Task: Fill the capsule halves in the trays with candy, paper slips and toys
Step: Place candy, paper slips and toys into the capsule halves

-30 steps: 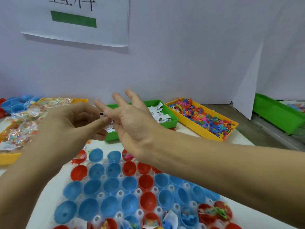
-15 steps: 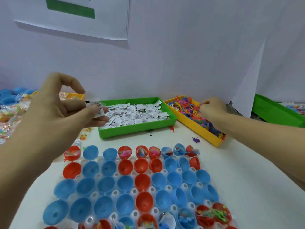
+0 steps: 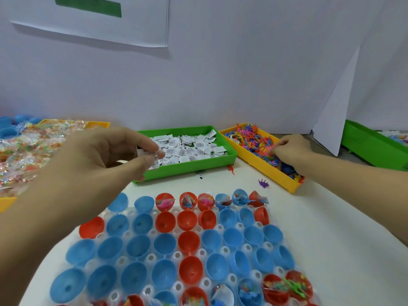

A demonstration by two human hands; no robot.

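Since half a second before, the left hand (image 3: 103, 155) had sunk toward the green tray (image 3: 189, 166) of paper slips (image 3: 187, 146), pinching one slip (image 3: 150, 154); the right hand (image 3: 291, 151), fingers curled, dug among toys (image 3: 254, 140) in the yellow tray (image 3: 265, 171). Most capsule halves (image 3: 167, 244) sat empty.

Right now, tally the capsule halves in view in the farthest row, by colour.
Blue halves: 4
Red halves: 4
Total: 8 in view; the left forearm may hide more at that row's left end.
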